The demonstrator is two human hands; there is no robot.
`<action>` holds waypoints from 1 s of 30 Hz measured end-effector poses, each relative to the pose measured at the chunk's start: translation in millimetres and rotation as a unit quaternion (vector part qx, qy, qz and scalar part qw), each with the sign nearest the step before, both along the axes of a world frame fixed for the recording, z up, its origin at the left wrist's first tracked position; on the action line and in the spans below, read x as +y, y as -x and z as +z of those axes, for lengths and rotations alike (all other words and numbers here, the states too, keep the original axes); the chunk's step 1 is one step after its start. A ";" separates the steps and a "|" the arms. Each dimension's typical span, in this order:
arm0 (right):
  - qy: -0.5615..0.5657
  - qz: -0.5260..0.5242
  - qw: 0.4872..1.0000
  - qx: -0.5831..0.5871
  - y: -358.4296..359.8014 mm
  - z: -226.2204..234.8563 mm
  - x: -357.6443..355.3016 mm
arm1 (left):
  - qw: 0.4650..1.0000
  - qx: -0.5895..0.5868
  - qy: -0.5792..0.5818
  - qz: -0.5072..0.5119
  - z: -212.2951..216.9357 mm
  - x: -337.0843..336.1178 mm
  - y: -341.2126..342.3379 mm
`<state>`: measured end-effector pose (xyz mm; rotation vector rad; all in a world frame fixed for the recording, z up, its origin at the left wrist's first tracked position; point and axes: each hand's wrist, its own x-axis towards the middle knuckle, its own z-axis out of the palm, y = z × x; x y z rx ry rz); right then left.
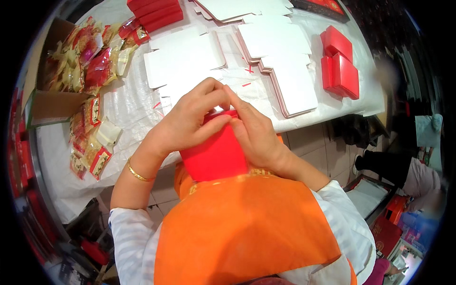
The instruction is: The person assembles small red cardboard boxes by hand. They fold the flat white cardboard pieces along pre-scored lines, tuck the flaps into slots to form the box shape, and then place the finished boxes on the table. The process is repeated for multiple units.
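A small red cardboard box is held upright against my orange apron, at the table's near edge. My left hand curls over its top left side, with the thumb lying along the top edge. From the other side my right hand grips the box, its thumb on the near face and its fingertips meeting the left fingers above the far edge. The fingers hide most of the top, so I cannot tell how the flaps lie. Beyond the hands lie flat white box blanks.
More stacked blanks lie right of centre. Folded red boxes stand at the right, and a red box stack at the back left. A cardboard carton spills wrapped snack packets onto the white-covered table. Another person's leg shows at right.
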<state>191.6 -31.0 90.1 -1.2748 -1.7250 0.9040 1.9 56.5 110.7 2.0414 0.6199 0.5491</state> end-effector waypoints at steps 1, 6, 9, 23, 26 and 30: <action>-0.013 -0.004 1.000 -0.005 1.0 0.8 1.9 | 1.000 0.002 -0.024 -0.001 -4.1 1.3 4.0; 0.052 -0.074 0.995 0.047 -18.7 -9.5 16.2 | 0.948 -0.054 -0.182 0.257 -32.9 -11.9 23.7; 0.075 -0.186 0.962 0.187 -42.0 -36.1 40.3 | 0.854 -0.280 0.108 0.425 -100.7 -46.9 56.5; 0.013 -0.093 0.985 0.147 -5.1 -23.2 43.1 | 0.719 -0.420 0.298 0.466 -63.4 -44.5 -5.5; 0.020 -0.051 0.994 0.094 -15.7 -16.4 44.5 | 0.727 -0.388 0.293 0.486 -63.1 -43.7 -0.9; 0.093 -0.049 0.974 0.201 -18.8 -20.5 42.2 | 0.732 -0.353 0.288 0.506 -60.2 -45.5 -2.3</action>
